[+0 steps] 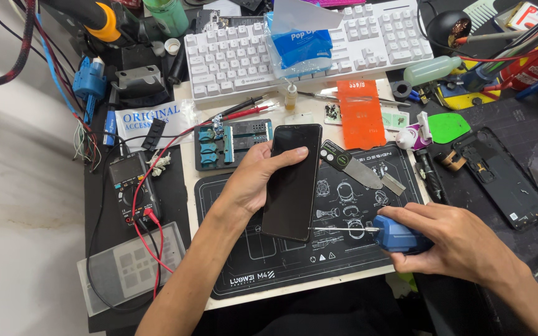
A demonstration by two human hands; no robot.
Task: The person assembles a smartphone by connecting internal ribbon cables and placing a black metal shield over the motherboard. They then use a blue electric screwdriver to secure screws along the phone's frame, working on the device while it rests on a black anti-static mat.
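Holding phone (294, 183) in left hand (251, 180) fingers; right hand (453, 239) fingers grip screwdriver (388, 234), tip at phone's bottom edge; phone looks unopened.

Glossy black glass on the phone (292, 180). Smooth blue plastic handle and thin bright metal shaft on the screwdriver (375, 232). Matt black rubbery work mat (344, 249). Matt white plastic keyboard (231, 59). Glossy orange plastic card (360, 112).

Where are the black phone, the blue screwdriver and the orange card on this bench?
black phone (294, 186): head view, middle of its dark screen, held by the left hand (253, 180).
blue screwdriver (396, 235): head view, its blue handle, in the right hand (462, 239).
orange card (360, 115): head view, its centre.
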